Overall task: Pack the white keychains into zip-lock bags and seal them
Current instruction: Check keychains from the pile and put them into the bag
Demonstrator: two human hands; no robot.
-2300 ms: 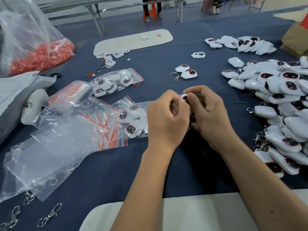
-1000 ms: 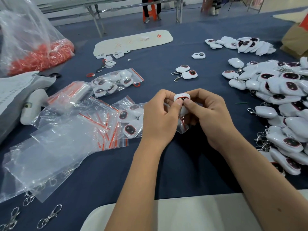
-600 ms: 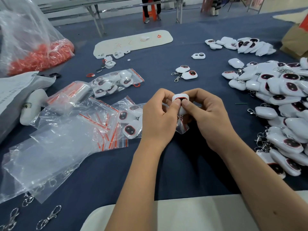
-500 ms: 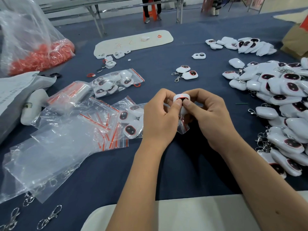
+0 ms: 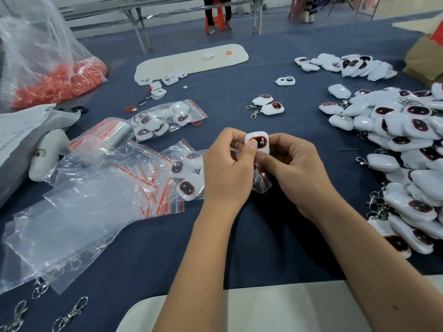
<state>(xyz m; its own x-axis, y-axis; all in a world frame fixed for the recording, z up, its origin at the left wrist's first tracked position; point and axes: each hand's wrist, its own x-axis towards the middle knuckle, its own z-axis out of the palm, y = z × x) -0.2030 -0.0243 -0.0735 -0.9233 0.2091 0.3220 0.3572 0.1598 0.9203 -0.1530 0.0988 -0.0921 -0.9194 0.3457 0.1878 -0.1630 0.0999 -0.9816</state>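
Observation:
Both hands hold one white keychain [image 5: 257, 141] with a dark red-rimmed window, upright above the blue table. My left hand [image 5: 227, 168] pinches it with the thumb on its face, and my right hand [image 5: 291, 168] pinches its lower part. Under the hands lies a zip-lock bag [image 5: 189, 172] with several keychains in it; a bag corner [image 5: 262, 182] shows between the hands. A filled bag [image 5: 165, 118] lies farther back. A big heap of loose white keychains [image 5: 402, 149] covers the right side.
Empty zip-lock bags [image 5: 96, 195] spread at the left, with metal clasps [image 5: 69, 313] near the front edge. A large clear bag of orange rings [image 5: 55, 77] stands back left. Two loose keychains [image 5: 267, 105], a white tray [image 5: 191, 59] and another keychain pile [image 5: 347, 65] lie beyond.
The keychain, first hidden between the hands, has been raised into view and stands a little higher and more upright. The hands stay in nearly the same place.

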